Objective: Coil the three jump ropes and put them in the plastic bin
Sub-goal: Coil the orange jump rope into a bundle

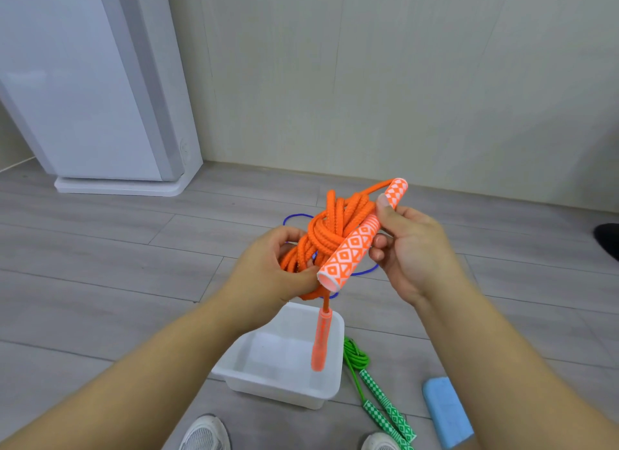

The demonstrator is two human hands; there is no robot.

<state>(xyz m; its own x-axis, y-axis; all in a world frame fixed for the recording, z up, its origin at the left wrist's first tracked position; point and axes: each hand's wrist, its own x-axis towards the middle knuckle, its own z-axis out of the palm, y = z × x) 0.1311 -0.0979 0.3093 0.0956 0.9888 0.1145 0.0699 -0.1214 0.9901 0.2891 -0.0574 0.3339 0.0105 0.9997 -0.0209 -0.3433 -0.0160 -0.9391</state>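
Orange braided jump rope (330,230), bundled in thick loops, sits gripped in the closed left hand (273,268); the right hand (410,248) pinches its diamond-patterned cylindrical handle (351,252), long axis running 7 to 1 o'clock. Its second handle (320,340) dangles over the white plastic bin (268,366). Green rope (371,382) lies at 5 o'clock, thin blue cord (294,219) behind.
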